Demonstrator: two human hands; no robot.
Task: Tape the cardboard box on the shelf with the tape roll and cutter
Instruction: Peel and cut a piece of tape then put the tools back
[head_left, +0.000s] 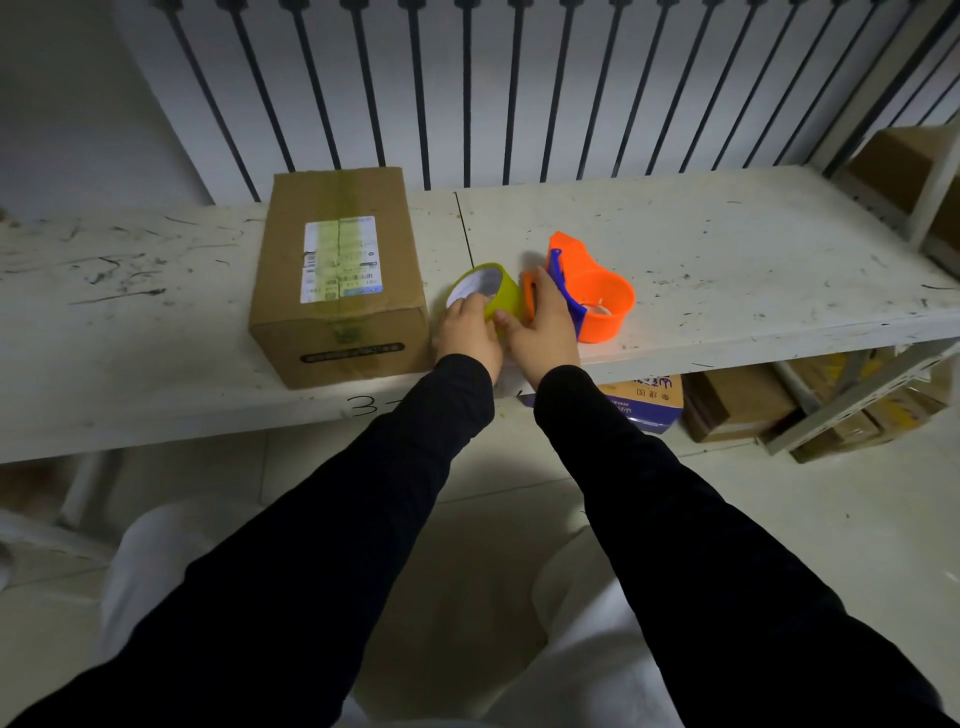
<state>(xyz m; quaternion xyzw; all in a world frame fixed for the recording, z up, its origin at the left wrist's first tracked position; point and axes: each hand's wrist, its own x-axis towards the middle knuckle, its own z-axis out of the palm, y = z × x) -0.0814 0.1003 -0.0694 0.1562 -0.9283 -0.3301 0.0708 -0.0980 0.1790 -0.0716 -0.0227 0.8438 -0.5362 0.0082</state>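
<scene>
A brown cardboard box (337, 275) with a white label and a strip of yellowish tape along its top stands on the white shelf (727, 260). Just right of it is a yellow-green tape roll (496, 288), tilted on edge. My left hand (467, 332) grips the roll's near side, fingers into its core. My right hand (545, 325) pinches the roll's right edge with the thumb, while its fingers lie against the orange and blue tape cutter (592, 291) standing beside the roll.
Black vertical bars back the shelf. Under the shelf at right sit several cardboard boxes (737, 405) and a blue-printed carton (644, 400). Another box (904, 166) stands at the far right behind a shelf post. Tiled floor lies below.
</scene>
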